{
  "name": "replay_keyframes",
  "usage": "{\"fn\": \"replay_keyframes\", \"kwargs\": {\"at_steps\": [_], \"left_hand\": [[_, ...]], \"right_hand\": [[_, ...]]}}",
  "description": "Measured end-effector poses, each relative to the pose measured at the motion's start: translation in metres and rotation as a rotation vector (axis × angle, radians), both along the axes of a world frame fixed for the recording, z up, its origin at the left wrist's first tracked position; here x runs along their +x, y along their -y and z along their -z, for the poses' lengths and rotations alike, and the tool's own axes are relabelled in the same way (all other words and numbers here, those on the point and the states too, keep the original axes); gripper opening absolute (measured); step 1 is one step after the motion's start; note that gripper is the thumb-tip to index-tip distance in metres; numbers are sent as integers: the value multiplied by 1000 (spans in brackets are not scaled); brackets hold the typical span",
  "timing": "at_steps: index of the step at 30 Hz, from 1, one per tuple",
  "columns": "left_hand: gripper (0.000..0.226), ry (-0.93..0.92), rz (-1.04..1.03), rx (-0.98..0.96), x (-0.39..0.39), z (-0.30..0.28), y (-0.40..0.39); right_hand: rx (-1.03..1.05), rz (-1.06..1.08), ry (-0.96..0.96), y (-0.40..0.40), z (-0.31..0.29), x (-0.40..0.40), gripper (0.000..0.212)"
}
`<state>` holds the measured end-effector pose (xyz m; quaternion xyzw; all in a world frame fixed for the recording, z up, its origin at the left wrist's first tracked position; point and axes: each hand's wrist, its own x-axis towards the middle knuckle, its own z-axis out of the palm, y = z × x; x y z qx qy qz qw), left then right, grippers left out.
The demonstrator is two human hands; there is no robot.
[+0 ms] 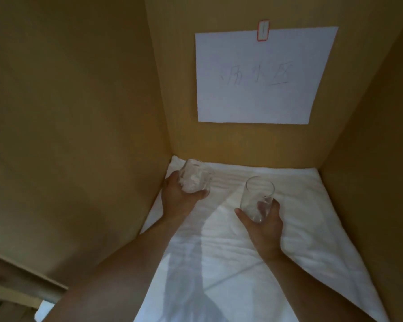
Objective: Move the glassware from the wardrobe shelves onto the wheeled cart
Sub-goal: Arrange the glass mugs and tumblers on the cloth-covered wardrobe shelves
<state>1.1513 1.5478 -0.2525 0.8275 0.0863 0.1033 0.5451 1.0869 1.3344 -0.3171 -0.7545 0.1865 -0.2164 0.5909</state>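
Two clear drinking glasses are held inside a wooden wardrobe compartment, over a white towel (254, 263) lining the shelf, likely as padding. The left hand (179, 194) grips a rounded tumbler (196, 180); the right hand (265, 224) wraps a tall glass (257, 197). A paper sign (263, 75) on the back wall bears faint handwritten characters, unreadable.

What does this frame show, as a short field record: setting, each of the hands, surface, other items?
setting: inside a tan wooden wardrobe compartment
left hand: grips a short rounded glass, near the back left corner
right hand: grips a taller straight glass, tilted, rim pointing away
surface: white cloth covers the shelf, wrinkled
other items: white paper sheet taped to the back wall, with faint handwriting
cart: not in view
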Motion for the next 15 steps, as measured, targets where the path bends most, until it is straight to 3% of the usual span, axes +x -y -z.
{"fn": "replay_keyframes", "kwargs": {"at_steps": [3, 7, 11, 15], "left_hand": [[98, 25, -83, 75, 21, -17, -2], [84, -4, -156, 223, 42, -32, -3], [71, -102, -116, 426, 59, -43, -1], [69, -253, -61, 479, 74, -46, 5]], "right_hand": [[-6, 3, -20, 0, 0, 0, 87], [-27, 9, -39, -1, 0, 2, 92], [-25, 19, -54, -1, -1, 4, 96], [-33, 18, -69, -1, -1, 4, 95]]}}
